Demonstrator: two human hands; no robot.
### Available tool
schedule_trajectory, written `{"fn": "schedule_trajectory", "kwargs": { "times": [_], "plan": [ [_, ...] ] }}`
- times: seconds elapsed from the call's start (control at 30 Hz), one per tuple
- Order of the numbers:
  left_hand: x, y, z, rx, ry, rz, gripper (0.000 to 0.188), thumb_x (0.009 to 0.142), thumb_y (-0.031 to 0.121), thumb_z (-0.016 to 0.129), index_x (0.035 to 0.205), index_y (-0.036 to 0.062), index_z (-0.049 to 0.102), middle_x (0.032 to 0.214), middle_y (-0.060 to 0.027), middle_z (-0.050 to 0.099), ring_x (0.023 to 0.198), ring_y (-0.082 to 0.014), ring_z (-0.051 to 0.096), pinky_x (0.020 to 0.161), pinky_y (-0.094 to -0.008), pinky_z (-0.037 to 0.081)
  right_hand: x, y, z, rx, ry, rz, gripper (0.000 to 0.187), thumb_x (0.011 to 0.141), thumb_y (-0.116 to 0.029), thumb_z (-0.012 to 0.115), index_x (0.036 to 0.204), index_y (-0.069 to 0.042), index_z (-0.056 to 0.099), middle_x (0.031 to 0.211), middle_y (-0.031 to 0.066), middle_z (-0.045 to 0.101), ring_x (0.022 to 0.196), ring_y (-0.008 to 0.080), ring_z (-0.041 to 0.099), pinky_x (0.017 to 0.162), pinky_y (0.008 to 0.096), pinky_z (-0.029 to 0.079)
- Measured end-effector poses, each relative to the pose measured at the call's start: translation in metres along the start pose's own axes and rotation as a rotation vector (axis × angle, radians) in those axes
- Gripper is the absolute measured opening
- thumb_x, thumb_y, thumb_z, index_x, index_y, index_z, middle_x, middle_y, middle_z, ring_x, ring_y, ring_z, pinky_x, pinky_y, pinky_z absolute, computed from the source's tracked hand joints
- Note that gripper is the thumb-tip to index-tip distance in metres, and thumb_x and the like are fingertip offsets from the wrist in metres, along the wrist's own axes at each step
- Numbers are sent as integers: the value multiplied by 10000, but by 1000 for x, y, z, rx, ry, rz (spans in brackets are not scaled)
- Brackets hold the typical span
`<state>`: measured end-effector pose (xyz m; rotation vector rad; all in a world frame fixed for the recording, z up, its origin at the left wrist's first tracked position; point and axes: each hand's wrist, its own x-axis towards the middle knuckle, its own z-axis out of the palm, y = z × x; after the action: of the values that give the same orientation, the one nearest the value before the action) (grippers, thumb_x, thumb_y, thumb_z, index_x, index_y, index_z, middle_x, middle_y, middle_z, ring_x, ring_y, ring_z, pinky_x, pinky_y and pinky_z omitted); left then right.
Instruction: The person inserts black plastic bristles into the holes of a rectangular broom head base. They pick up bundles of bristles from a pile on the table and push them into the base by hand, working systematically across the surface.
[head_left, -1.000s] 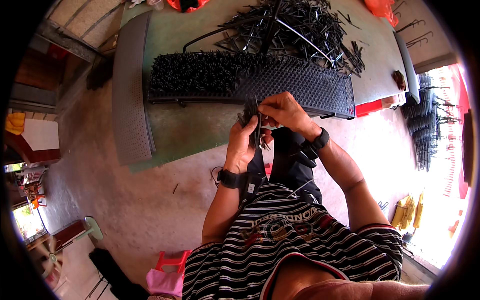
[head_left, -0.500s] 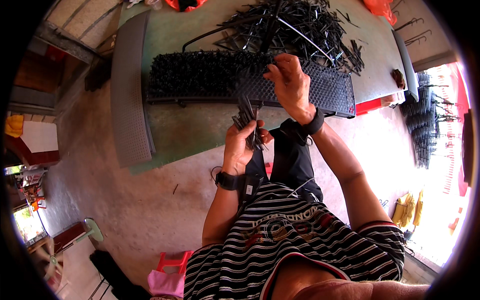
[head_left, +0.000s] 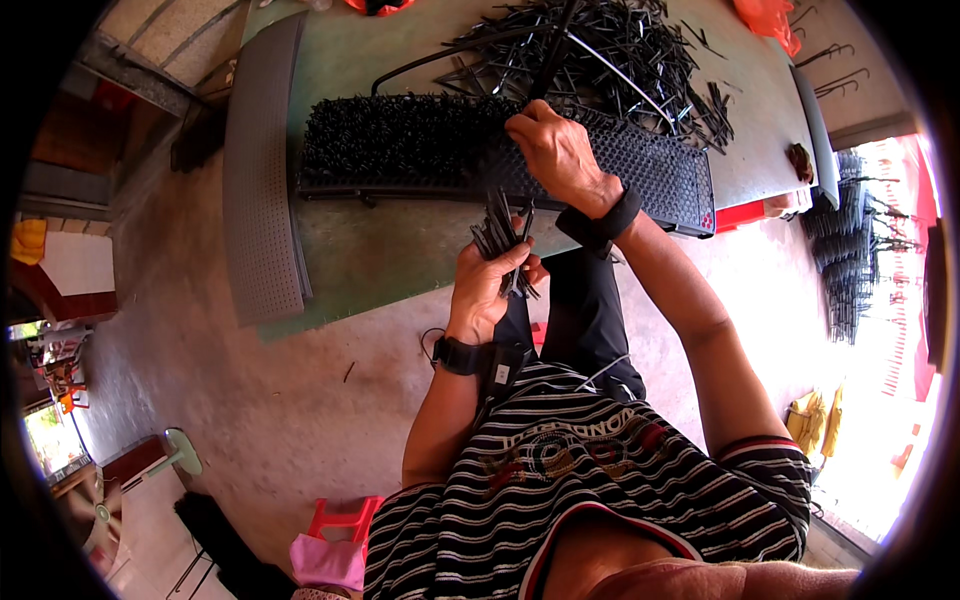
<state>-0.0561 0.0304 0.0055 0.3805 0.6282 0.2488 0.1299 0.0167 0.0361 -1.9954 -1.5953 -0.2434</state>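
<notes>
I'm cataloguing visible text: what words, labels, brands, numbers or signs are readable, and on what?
Striped shirt: pale lettering across the chest, not transcribed here.
Black item beside the left wristband: white label, too small to read.
Black perforated panel: red corner mark, too small to read.

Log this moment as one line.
left hand: holds strips | right hand: over panel, grip unclear | panel: left part tufted, right part bare | strip pile: on table, beyond panel

I see a red plastic stool (head_left: 342, 519) lower left, pink cloth (head_left: 328, 563) on it. Fan (head_left: 102, 513) farther left, blades blurred. Yellow cloth (head_left: 29, 242) near left edge, yellow bundle (head_left: 808, 421) lower right, orange-red plastic bag (head_left: 766, 22) top right. Can't identify the bundle.
</notes>
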Motion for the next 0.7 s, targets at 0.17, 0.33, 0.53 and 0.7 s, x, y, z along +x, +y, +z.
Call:
{"fn": "schedule_trajectory", "kwargs": {
  "times": [0.17,0.33,0.53,0.7],
  "plan": [
    [7,-8,-9,192,-23,88,294,808,16,646,1093,15,577,868,-80,631,675,-183,616,559,-291,503,-2,-23,-27,189,-226,-27,189,756,-133,647,924,-47,639,892,130,596,776,332,603,653,404,495],
    [9,-10,-3,299,-87,88,172,828,45,638,985,13,577,858,-84,632,674,-174,619,546,-281,497,-21,-36,-23,124,-374,-243,151,712,-152,682,829,-56,673,920,68,593,979,272,519,843,363,412],
    [10,-13,0,278,-189,52,148,845,46,612,976,1,561,855,-85,630,679,-188,634,560,-284,504,-22,-25,-26,495,-512,-51,118,744,-134,658,787,-25,652,939,113,615,996,295,532,890,405,390],
    [11,-15,-3,269,-159,28,213,831,34,623,1031,-5,560,866,-93,624,675,-196,634,570,-285,510,-21,-26,-27,599,-251,81,125,765,-105,640,824,4,630,791,100,636,766,251,611,718,361,481]
  ]
}}
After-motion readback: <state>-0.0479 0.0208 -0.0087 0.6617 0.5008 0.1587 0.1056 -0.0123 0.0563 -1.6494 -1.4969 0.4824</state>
